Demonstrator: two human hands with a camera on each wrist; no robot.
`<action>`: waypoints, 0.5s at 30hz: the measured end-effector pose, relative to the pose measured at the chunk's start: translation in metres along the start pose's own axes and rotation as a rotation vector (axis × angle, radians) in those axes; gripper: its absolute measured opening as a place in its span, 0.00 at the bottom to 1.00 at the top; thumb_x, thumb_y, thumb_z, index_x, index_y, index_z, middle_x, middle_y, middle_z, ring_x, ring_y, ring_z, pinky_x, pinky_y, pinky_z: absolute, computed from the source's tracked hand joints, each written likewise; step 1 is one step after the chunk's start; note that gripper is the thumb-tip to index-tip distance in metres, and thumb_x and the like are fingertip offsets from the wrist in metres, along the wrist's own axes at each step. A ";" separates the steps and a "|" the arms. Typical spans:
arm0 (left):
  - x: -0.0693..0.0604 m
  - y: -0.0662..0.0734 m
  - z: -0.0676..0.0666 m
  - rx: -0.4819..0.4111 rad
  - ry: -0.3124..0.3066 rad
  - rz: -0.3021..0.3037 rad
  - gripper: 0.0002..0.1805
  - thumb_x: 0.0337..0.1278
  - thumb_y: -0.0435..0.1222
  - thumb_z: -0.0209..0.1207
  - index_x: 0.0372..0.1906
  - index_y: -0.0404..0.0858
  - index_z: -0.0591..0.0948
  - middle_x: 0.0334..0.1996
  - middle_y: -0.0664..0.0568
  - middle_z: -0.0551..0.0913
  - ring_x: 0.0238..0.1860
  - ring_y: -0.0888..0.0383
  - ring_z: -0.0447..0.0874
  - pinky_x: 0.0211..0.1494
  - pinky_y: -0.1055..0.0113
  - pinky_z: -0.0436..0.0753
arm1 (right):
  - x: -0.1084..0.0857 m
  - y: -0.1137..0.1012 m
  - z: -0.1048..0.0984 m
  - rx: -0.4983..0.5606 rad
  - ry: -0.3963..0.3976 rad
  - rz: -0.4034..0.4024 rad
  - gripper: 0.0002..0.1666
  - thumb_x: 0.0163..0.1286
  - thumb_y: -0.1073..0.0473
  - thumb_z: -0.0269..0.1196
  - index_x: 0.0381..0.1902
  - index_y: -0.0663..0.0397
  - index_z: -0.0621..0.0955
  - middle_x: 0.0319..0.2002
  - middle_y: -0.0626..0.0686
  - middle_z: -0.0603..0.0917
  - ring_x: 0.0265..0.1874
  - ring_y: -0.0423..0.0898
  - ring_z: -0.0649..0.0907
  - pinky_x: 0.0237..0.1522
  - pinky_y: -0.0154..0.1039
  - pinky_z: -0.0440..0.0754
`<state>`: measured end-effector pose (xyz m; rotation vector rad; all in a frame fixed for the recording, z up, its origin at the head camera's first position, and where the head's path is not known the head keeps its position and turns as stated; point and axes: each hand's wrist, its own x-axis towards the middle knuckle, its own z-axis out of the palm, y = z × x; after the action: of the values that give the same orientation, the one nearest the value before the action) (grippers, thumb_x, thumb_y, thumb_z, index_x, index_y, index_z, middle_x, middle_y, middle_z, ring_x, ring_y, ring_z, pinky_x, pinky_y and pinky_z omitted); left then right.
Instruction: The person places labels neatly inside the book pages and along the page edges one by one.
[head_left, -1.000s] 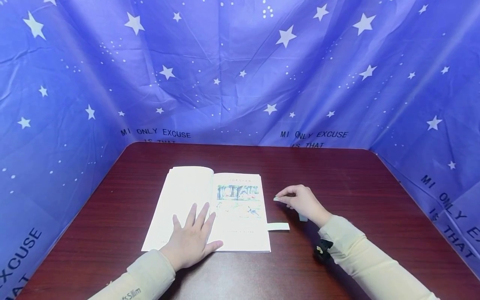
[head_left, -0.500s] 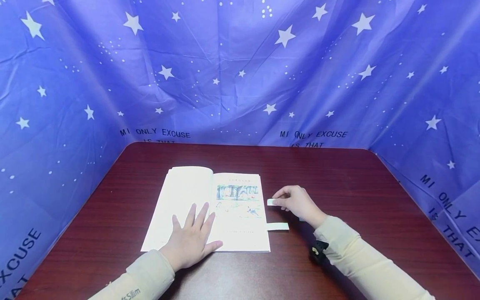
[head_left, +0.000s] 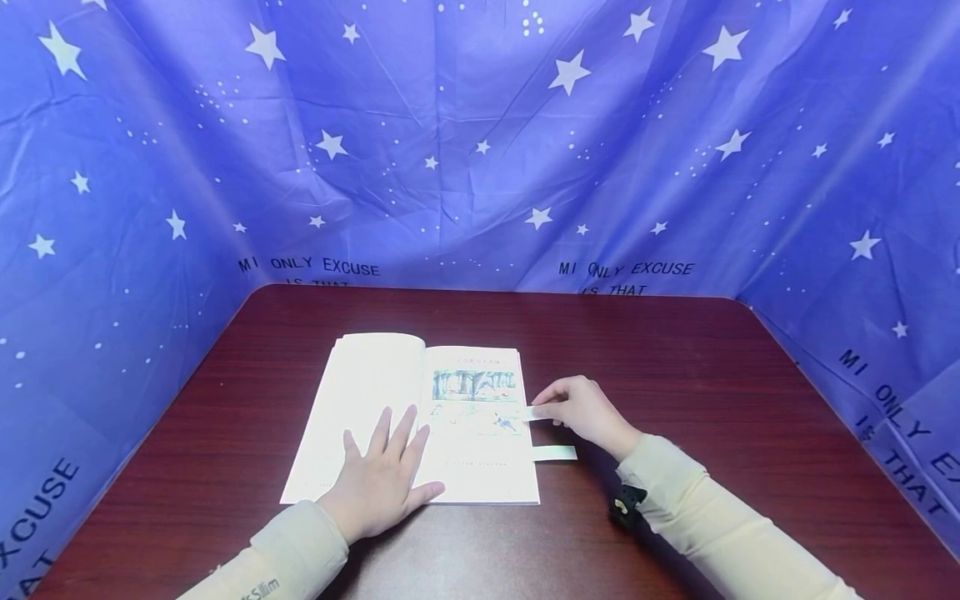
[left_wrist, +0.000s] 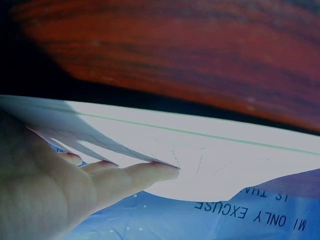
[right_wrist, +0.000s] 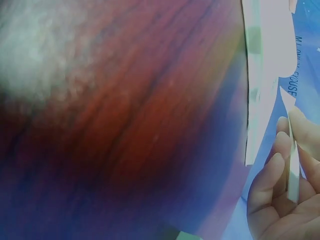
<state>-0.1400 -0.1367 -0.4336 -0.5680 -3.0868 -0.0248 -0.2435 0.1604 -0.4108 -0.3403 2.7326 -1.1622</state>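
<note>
An open book (head_left: 480, 483) lies on the dark red-brown table, with coloured pictures on its right page. My left hand (head_left: 378, 487) rests on the lower pages with its fingers spread, across the middle fold. Beyond the book's right edge, my right hand (head_left: 588, 410) pinches a pale paper strip (head_left: 537, 412) between thumb and fingers. The strip's left end reaches the page edge; whether it lies over or under the page I cannot tell. In the right wrist view the held strip (right_wrist: 293, 175) runs back into the palm. A second pale strip (head_left: 555, 452) sticks out from the book below the right hand.
The table (head_left: 660, 342) extends around the book on all sides. Blue curtains with white stars (head_left: 465, 167) stand behind it and at both sides. A small pale green piece (right_wrist: 187, 235) shows at the bottom of the right wrist view.
My right hand has moved left with the paper strip, bringing the strip's end from the table to the book's right edge. The left hand has stayed in place.
</note>
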 end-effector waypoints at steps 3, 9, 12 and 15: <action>0.000 -0.001 0.000 -0.001 0.002 0.000 0.42 0.67 0.65 0.43 0.73 0.40 0.65 0.78 0.43 0.56 0.76 0.35 0.53 0.57 0.20 0.62 | 0.000 -0.001 0.002 -0.005 0.001 0.004 0.05 0.61 0.62 0.70 0.34 0.58 0.88 0.25 0.50 0.87 0.22 0.42 0.81 0.26 0.37 0.77; -0.001 0.000 -0.001 -0.012 0.002 0.002 0.42 0.67 0.65 0.44 0.73 0.40 0.66 0.78 0.43 0.56 0.76 0.35 0.53 0.57 0.20 0.61 | 0.002 -0.001 0.005 0.002 0.004 0.020 0.06 0.58 0.60 0.72 0.33 0.57 0.88 0.23 0.48 0.86 0.20 0.40 0.80 0.25 0.36 0.77; -0.001 0.000 -0.002 -0.018 -0.003 0.001 0.42 0.67 0.65 0.44 0.73 0.40 0.65 0.78 0.43 0.56 0.76 0.35 0.53 0.58 0.20 0.61 | 0.002 -0.001 0.007 0.019 0.000 0.020 0.06 0.58 0.61 0.72 0.32 0.59 0.88 0.23 0.49 0.86 0.20 0.40 0.79 0.24 0.36 0.77; -0.001 0.001 -0.003 -0.022 -0.004 0.000 0.42 0.67 0.65 0.44 0.73 0.40 0.65 0.78 0.43 0.56 0.76 0.35 0.53 0.58 0.20 0.61 | 0.002 0.001 0.008 0.047 0.001 0.024 0.06 0.58 0.63 0.72 0.32 0.61 0.88 0.24 0.50 0.87 0.19 0.40 0.79 0.25 0.37 0.78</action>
<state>-0.1387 -0.1365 -0.4306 -0.5692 -3.0940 -0.0580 -0.2439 0.1546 -0.4174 -0.2997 2.6982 -1.2181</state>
